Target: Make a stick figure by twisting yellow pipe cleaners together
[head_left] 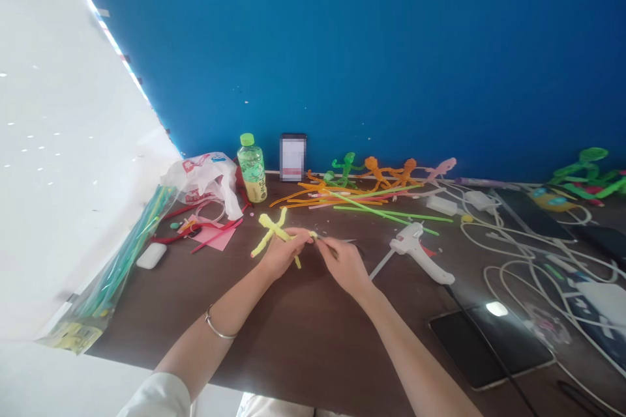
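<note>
The left hand (282, 254) grips a fuzzy, stick-limbed yellow pipe-cleaner figure (274, 231) while the right hand (345, 266) pinches one thin arm between its fingers.

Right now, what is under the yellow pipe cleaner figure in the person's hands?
Below the yellow pipe cleaner figure is the dark brown table top. The left hand covers part of the figure, so that part and the table straight beneath it cannot be seen.

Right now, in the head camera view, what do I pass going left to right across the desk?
Clear bag of coloured sticks, white rounded case, yellow pipe-cleaner figure, right hand, white hot glue gun, black tablet.
</note>
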Demonstrator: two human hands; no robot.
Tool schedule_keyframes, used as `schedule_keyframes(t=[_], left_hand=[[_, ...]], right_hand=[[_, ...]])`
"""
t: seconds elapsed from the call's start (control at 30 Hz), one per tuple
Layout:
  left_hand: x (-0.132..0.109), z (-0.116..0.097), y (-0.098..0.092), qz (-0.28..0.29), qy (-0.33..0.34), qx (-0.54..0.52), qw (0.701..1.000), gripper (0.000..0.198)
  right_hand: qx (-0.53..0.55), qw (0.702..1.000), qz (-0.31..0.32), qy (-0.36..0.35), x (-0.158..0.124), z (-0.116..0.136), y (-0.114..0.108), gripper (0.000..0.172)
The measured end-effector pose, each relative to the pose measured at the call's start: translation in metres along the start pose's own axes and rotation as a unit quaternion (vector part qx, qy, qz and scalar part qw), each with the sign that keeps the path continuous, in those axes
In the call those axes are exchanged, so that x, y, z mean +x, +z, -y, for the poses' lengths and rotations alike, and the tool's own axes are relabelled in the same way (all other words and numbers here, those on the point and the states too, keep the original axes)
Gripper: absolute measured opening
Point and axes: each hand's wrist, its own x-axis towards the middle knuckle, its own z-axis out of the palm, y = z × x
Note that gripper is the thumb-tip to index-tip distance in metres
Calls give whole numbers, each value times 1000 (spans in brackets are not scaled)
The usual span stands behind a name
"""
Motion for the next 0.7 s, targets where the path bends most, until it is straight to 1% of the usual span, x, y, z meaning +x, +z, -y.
schedule_keyframes(t=[0.07, 0.13, 0.23, 0.33, 0.4, 0.53, 0.63, 0.7], left_hand=[[0, 1, -1, -35, 17, 23, 999, 27], [0, 2, -1, -70, 21, 57, 996, 28], [-2, 2, 0, -112, 18, 104, 988, 30], [-2, -1, 1, -129, 21, 151, 980, 29], [-2, -2, 1, -123, 27, 186, 974, 27], [-2, -4, -1, -87, 44, 236, 967, 24], [-4, -6, -1, -65, 49, 251, 965, 22], [-5, -7, -1, -54, 42, 242, 968, 22]], right_hand=[[-66, 997, 8, -45, -2, 3, 0, 26], [-113, 990, 3, -85, -4, 5, -1, 22], [-157, 979, -35, -123, -4, 6, -3, 23], [-177, 970, -86, -145, -4, 3, -5, 24], [-184, 964, -114, -154, -3, 1, -6, 23], [-193, 956, -152, -161, -3, -1, -7, 21], [-177, 955, -175, -160, -2, -3, -8, 20], [-156, 957, -186, -155, -1, -5, -8, 19]])
